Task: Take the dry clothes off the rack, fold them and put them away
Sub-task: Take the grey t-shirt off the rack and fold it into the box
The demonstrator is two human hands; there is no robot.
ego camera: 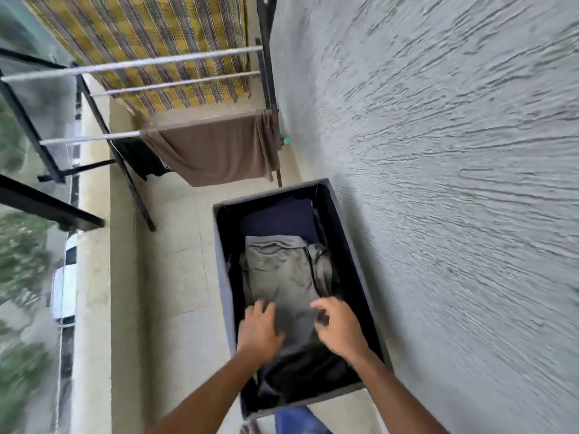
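Observation:
A dark grey fabric box (223, 277) stands on the balcony floor against the wall. Inside it lies a folded olive-grey garment (282, 274) on top of a navy one (279, 219). My left hand (260, 330) hovers over the near left part of the olive garment with loosely curled fingers. My right hand (338, 327) is over its near right edge, fingers curled and holding nothing. The drying rack (131, 64) stands beyond the box. On it hang a yellow checked cloth (150, 29), a brown cloth (216, 151) and a dark garment (144, 158).
A rough grey plastered wall (438, 183) runs along the right. A low cream parapet (94, 245) borders the left, with trees and a white car far below. Tiled floor (175, 261) lies between parapet and box. Blue denim (297, 421) shows at the bottom edge.

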